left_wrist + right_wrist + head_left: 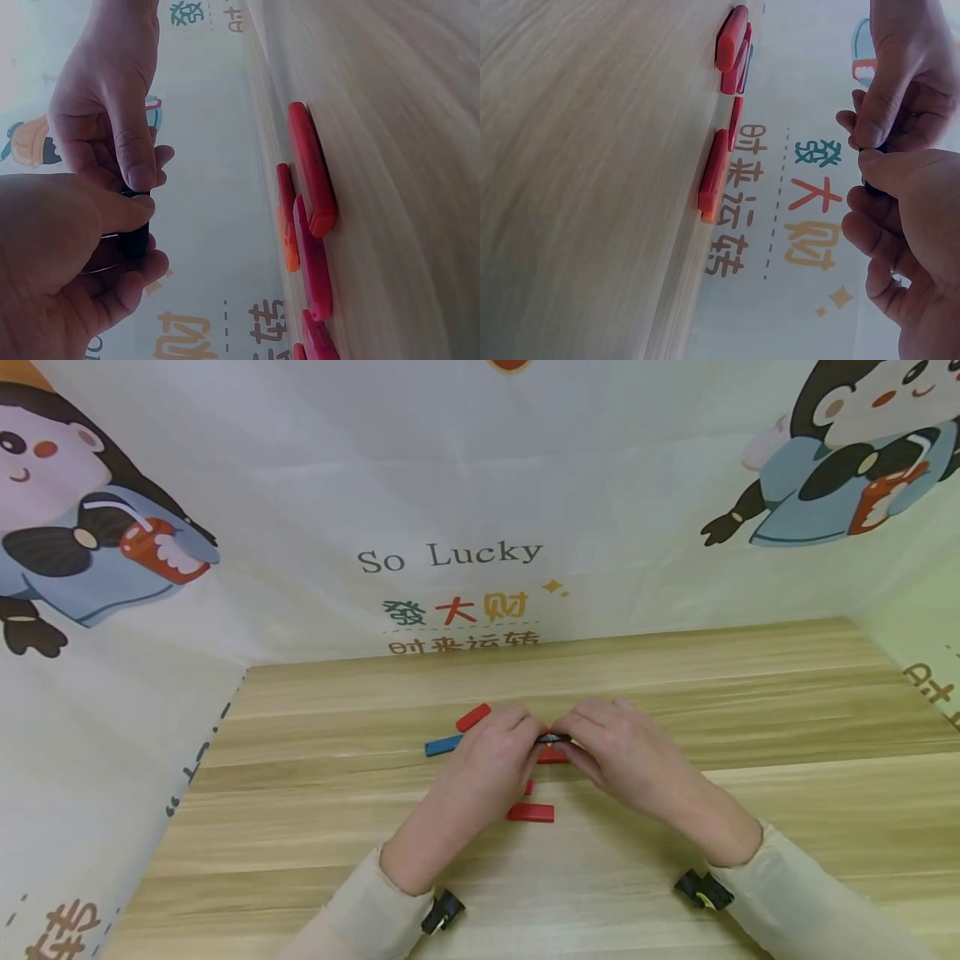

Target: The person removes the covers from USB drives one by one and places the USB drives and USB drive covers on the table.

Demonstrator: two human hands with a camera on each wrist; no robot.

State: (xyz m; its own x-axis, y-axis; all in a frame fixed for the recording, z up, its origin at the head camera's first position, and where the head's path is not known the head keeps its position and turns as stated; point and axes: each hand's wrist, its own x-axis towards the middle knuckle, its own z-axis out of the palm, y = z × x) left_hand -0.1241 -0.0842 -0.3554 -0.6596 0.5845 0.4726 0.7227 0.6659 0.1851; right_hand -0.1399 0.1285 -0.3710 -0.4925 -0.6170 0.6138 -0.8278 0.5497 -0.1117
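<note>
Both hands meet at mid-frame in the head view, just above the worktop [675,693]. The left hand [483,768] and right hand [630,756] each pinch one end of a small black piece [553,738], fingertips curled tight on it. In the left wrist view the black piece [135,240] sits between thumb and fingers, held off the surface.

It looks light, stiff and smooth, probably hard plastic; so short a thing could slip or twist, so a fingertip pinch at each end, close to the middle, seems the safest hold. No sign of bending in the grip.

Around the hands lie coloured strips: a blue strip [444,745] and a red strip [473,717] to the upper left of the hands, another red one [530,812] lower down, nearer the wrists.

Hard to read: the fingers cover most of the black piece, so its shape and length stay unclear. A hint of orange above it and red strips beneath the hands are partly hidden. Both wrist views are tilted and blurred.
</note>
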